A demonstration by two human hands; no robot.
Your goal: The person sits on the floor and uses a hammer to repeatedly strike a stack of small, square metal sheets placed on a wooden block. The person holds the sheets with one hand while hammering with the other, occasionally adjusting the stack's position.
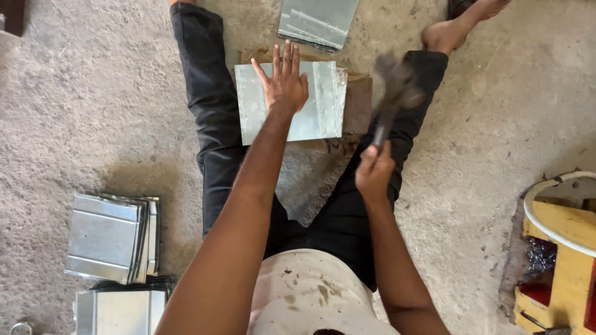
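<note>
Left hand [286, 82] flat on shiny metal sheet [323, 102] (right hand [374, 172] grips blurred hammer [393, 94])

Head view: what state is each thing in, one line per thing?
Left hand: flat, fingers spread, pressing on the metal sheet.
Right hand: fist shut around the hammer handle.
Hammer: raised, motion-blurred.
Metal sheet: lying flat on a brown block.
Stack of folded sheets: piled on the floor.
Sheet beyond the block: lying on the floor.
</note>
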